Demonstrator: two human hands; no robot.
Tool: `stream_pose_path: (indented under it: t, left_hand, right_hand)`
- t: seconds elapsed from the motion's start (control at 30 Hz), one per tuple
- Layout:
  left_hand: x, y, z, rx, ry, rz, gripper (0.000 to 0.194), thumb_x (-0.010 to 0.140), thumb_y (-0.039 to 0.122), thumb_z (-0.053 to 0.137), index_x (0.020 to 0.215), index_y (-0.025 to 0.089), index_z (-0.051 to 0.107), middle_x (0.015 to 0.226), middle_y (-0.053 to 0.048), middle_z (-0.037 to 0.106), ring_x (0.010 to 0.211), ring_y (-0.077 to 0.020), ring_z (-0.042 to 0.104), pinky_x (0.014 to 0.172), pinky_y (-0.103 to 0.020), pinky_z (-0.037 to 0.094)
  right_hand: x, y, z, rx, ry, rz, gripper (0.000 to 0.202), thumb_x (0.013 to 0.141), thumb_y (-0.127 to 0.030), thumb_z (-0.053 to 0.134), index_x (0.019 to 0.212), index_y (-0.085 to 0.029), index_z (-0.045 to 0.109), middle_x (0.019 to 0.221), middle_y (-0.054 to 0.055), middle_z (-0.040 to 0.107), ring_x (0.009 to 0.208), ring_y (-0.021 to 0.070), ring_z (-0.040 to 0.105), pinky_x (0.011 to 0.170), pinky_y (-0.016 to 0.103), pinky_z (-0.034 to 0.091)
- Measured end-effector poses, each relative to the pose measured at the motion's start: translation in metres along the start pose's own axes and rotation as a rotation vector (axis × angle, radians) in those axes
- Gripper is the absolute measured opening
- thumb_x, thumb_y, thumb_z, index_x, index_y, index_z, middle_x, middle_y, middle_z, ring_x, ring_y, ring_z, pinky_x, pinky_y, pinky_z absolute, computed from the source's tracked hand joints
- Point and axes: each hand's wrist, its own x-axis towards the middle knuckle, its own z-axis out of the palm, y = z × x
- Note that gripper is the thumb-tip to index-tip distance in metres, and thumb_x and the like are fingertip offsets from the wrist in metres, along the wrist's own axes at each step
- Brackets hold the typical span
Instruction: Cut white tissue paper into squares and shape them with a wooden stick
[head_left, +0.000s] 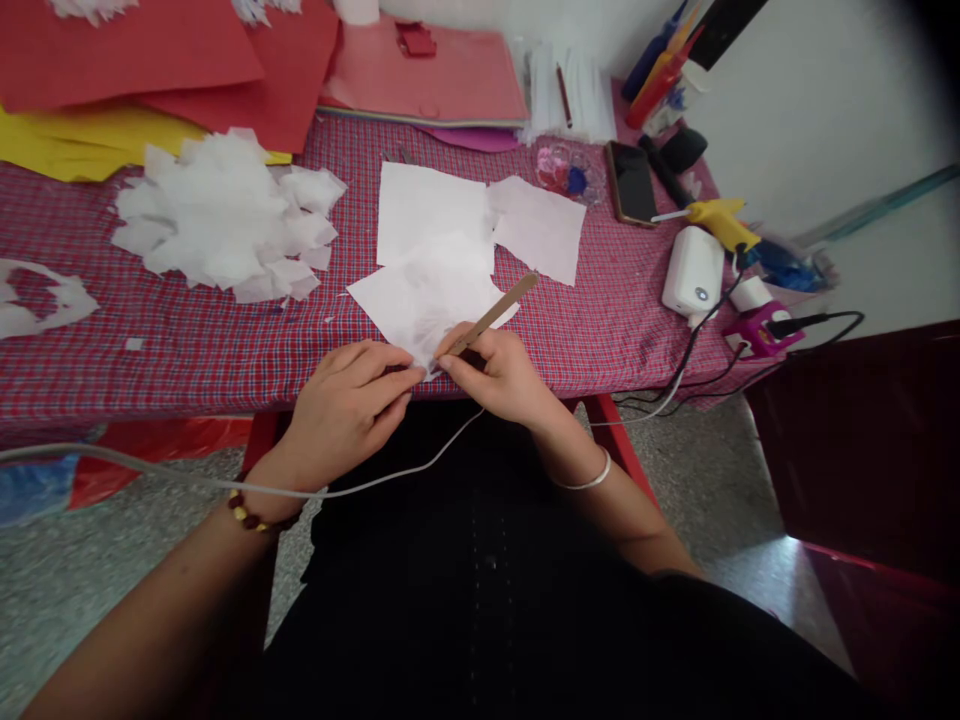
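Observation:
Near the table's front edge, my left hand [352, 400] pinches the bottom corner of a thin white sheet [420, 295]. My right hand [499, 375] meets it there, its fingers closed round a flat brown stick [499, 308] that slants up to the right. The fingertips of both hands almost touch, and the bit of sheet between them is bunched. Behind the thin sheet lies a flat white paper [427, 205], with a pale pinkish piece [541, 228] to its right. A pile of ruffled white pieces [221, 215] sits to the left.
Red sheets [135, 50] and a red folder [435, 75] lie at the back. On the right are a phone [631, 183], a yellow glue gun [720, 220], a white device [694, 272] and a purple power strip [761, 330] with cords. A grey cable [187, 480] crosses my left wrist.

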Motion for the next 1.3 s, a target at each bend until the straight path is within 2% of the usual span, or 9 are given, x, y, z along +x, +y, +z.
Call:
stream_pose_path:
  t: [0.37, 0.5, 0.63, 0.73, 0.93, 1.03, 1.3]
  left_hand:
    - [0.001, -0.001, 0.001, -0.013, -0.013, -0.006, 0.028, 0.086, 0.017, 0.054, 0.109, 0.024, 0.068, 0.11, -0.008, 0.068, 0.102, -0.025, 0.06, 0.091, -0.045, 0.049]
    - [0.0, 0.001, 0.0, -0.011, 0.0, -0.032, 0.029, 0.086, 0.019, 0.055, 0.113, 0.021, 0.065, 0.113, -0.009, 0.068, 0.105, -0.0268, 0.06, 0.093, -0.045, 0.048]
    - [0.0, 0.002, 0.0, -0.045, 0.034, -0.078, 0.031, 0.087, 0.021, 0.055, 0.117, 0.018, 0.061, 0.112, -0.011, 0.068, 0.106, -0.0268, 0.061, 0.094, -0.044, 0.048]
    - [0.0, 0.002, 0.0, -0.031, 0.024, -0.056, 0.031, 0.088, 0.02, 0.054, 0.118, 0.019, 0.062, 0.112, -0.01, 0.068, 0.104, -0.0262, 0.061, 0.093, -0.044, 0.048]
    - [0.0, 0.001, -0.001, 0.015, -0.041, 0.007, 0.035, 0.088, 0.02, 0.055, 0.121, 0.028, 0.064, 0.115, -0.008, 0.066, 0.106, -0.0256, 0.059, 0.092, -0.045, 0.048]
    - [0.0, 0.001, -0.001, 0.028, -0.028, 0.028, 0.031, 0.089, 0.02, 0.056, 0.118, 0.027, 0.067, 0.113, -0.008, 0.066, 0.105, -0.0255, 0.059, 0.09, -0.045, 0.049]
    - [0.0, -0.001, -0.001, -0.003, -0.03, 0.019, 0.032, 0.088, 0.02, 0.057, 0.118, 0.028, 0.067, 0.114, -0.008, 0.067, 0.104, -0.026, 0.059, 0.09, -0.047, 0.049]
  right_hand:
    - [0.002, -0.002, 0.002, -0.033, 0.03, 0.044, 0.01, 0.091, -0.022, 0.053, 0.088, -0.018, 0.062, 0.086, 0.002, 0.066, 0.079, 0.0137, 0.06, 0.075, 0.028, 0.047]
    - [0.002, -0.001, 0.001, -0.023, 0.044, 0.024, 0.011, 0.091, -0.022, 0.053, 0.087, -0.017, 0.062, 0.085, 0.003, 0.066, 0.08, 0.0142, 0.061, 0.076, 0.028, 0.047]
    - [-0.001, 0.003, 0.0, 0.052, 0.127, 0.03, 0.011, 0.09, -0.024, 0.055, 0.087, -0.016, 0.062, 0.083, 0.003, 0.065, 0.073, 0.0133, 0.058, 0.068, 0.027, 0.046]
    - [-0.004, 0.005, 0.0, 0.069, 0.181, 0.027, 0.01, 0.089, -0.025, 0.056, 0.087, -0.017, 0.062, 0.083, 0.002, 0.065, 0.071, 0.0125, 0.057, 0.067, 0.027, 0.046]
    - [-0.006, 0.0, -0.002, 0.009, 0.062, 0.027, 0.01, 0.089, -0.023, 0.055, 0.086, -0.018, 0.063, 0.08, 0.001, 0.064, 0.075, 0.013, 0.059, 0.071, 0.027, 0.046]
    - [-0.006, 0.0, -0.002, -0.042, 0.051, 0.017, 0.009, 0.087, -0.021, 0.055, 0.086, -0.018, 0.063, 0.08, 0.001, 0.065, 0.073, 0.0131, 0.059, 0.07, 0.028, 0.046]
    - [-0.01, 0.003, -0.003, -0.051, 0.186, 0.066, 0.007, 0.087, -0.022, 0.055, 0.084, -0.02, 0.062, 0.083, 0.001, 0.066, 0.074, 0.0135, 0.059, 0.069, 0.028, 0.046]
